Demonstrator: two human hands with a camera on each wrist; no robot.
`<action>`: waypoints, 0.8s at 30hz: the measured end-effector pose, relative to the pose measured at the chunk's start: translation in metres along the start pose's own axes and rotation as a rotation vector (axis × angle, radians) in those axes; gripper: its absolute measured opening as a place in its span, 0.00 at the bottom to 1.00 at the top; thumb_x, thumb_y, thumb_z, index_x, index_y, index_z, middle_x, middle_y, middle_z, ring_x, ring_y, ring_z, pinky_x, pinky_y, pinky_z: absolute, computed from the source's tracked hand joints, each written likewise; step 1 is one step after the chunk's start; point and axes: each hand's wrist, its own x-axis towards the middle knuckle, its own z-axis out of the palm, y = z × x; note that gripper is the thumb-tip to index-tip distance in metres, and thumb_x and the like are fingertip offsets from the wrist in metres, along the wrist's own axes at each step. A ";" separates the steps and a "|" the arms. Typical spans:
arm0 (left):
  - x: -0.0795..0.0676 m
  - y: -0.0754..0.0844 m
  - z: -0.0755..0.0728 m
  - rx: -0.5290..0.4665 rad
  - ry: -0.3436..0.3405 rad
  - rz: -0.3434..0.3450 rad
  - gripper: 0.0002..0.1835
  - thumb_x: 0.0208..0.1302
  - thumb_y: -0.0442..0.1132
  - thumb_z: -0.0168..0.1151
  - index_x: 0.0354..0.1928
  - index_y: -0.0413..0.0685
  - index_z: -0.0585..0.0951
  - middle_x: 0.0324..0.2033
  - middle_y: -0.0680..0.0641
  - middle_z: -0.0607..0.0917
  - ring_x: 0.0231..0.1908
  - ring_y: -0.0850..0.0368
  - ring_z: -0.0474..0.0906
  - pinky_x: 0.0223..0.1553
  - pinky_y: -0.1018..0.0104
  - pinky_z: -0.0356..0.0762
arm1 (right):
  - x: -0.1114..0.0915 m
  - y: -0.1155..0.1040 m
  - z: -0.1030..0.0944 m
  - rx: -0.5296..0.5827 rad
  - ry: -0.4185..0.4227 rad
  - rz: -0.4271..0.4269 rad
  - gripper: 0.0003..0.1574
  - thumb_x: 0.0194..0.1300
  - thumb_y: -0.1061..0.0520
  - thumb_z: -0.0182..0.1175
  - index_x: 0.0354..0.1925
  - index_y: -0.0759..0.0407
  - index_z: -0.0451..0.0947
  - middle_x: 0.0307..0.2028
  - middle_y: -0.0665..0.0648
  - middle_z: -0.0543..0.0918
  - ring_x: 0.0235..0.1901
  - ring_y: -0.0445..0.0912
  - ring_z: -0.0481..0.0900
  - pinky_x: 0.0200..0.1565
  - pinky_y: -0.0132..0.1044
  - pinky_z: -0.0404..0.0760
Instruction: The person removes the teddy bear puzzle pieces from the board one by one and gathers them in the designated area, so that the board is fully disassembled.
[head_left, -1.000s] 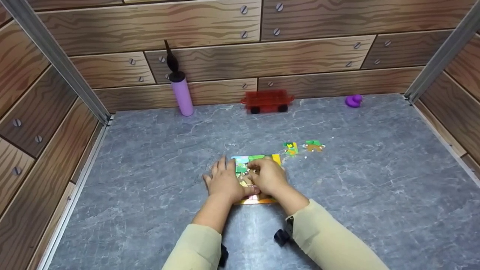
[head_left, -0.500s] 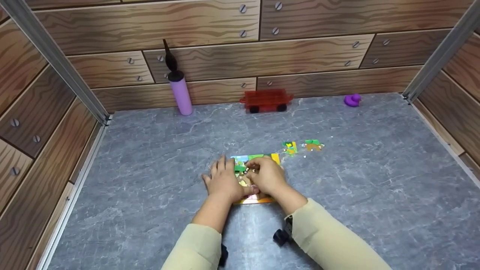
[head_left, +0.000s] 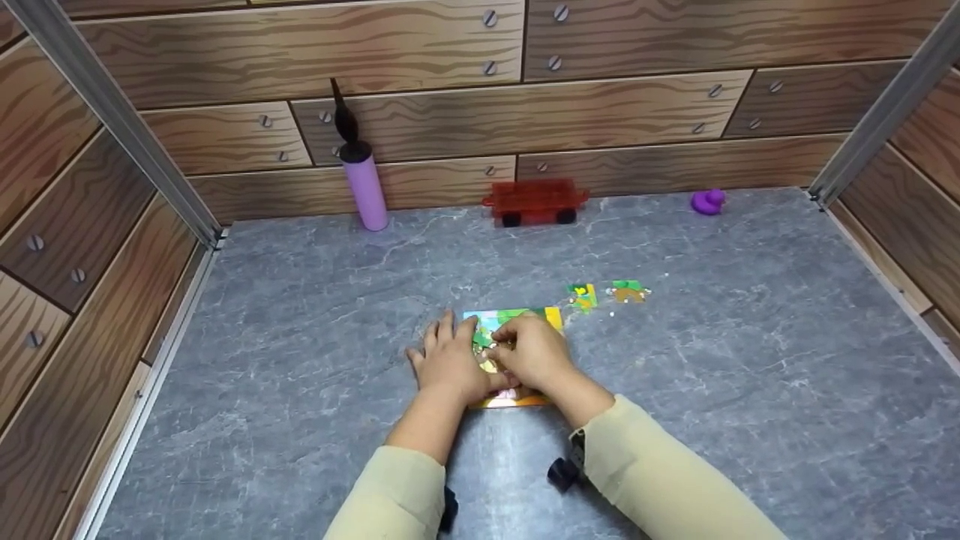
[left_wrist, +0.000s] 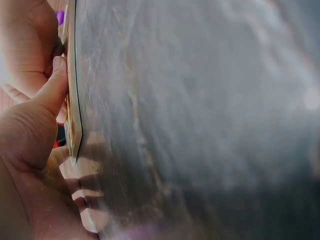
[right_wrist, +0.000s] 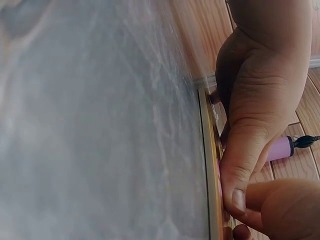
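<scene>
A colourful jigsaw puzzle board with a cartoon picture lies flat on the table, partly hidden under both hands. My left hand rests across its left side, fingers straight and spread past the edge, thumb laid over its lower part. My right hand is over the board's middle, thumb and index finger bent together on a puzzle piece, mostly covered by the fingers. From the right wrist, the thumb points down at the board's face. Two loose puzzle pieces lie beyond the board, one yellow-green, one brown and green.
Along the back wall stand a purple hand pump with a black nozzle, a see-through red toy wagon and a purple toy duck. Wood-patterned panels enclose the grey marbled table at the back and sides.
The right hand's thumb and index finger have shifted slightly left over the board, along with the puzzle piece. My left hand stays in place, and the loose pieces lie as before.
</scene>
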 end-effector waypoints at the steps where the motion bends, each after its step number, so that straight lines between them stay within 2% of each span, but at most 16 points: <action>1: 0.000 0.000 0.000 0.000 0.001 0.000 0.64 0.44 0.74 0.79 0.82 0.60 0.65 0.84 0.42 0.52 0.81 0.37 0.46 0.73 0.21 0.44 | 0.000 0.000 0.000 -0.003 -0.001 -0.003 0.11 0.62 0.54 0.77 0.42 0.56 0.92 0.42 0.53 0.84 0.43 0.50 0.84 0.52 0.54 0.81; 6: -0.001 0.000 -0.001 0.003 0.002 0.000 0.63 0.46 0.73 0.79 0.82 0.58 0.64 0.84 0.42 0.52 0.81 0.37 0.47 0.73 0.21 0.45 | 0.001 -0.003 0.001 -0.022 -0.005 -0.030 0.08 0.64 0.57 0.74 0.42 0.58 0.91 0.43 0.55 0.85 0.44 0.53 0.85 0.51 0.55 0.82; 12: -0.004 0.001 -0.002 -0.011 0.001 -0.004 0.63 0.47 0.74 0.78 0.82 0.57 0.62 0.84 0.42 0.53 0.81 0.37 0.47 0.73 0.22 0.44 | 0.001 -0.001 0.001 -0.034 -0.005 -0.049 0.05 0.66 0.61 0.70 0.41 0.61 0.89 0.41 0.56 0.82 0.40 0.53 0.84 0.49 0.53 0.84; 21: -0.004 0.001 -0.003 -0.005 -0.001 -0.009 0.65 0.44 0.77 0.78 0.82 0.58 0.63 0.84 0.43 0.52 0.82 0.38 0.46 0.74 0.23 0.43 | 0.001 0.015 -0.021 0.082 0.059 -0.020 0.08 0.69 0.65 0.69 0.46 0.65 0.88 0.46 0.61 0.83 0.47 0.57 0.83 0.55 0.52 0.83; 24: -0.004 0.002 -0.003 0.001 0.001 -0.012 0.65 0.44 0.77 0.78 0.82 0.58 0.63 0.84 0.43 0.53 0.82 0.38 0.47 0.74 0.23 0.44 | 0.001 0.024 -0.030 0.113 0.080 -0.017 0.10 0.69 0.65 0.68 0.48 0.66 0.87 0.46 0.61 0.82 0.46 0.56 0.83 0.54 0.51 0.84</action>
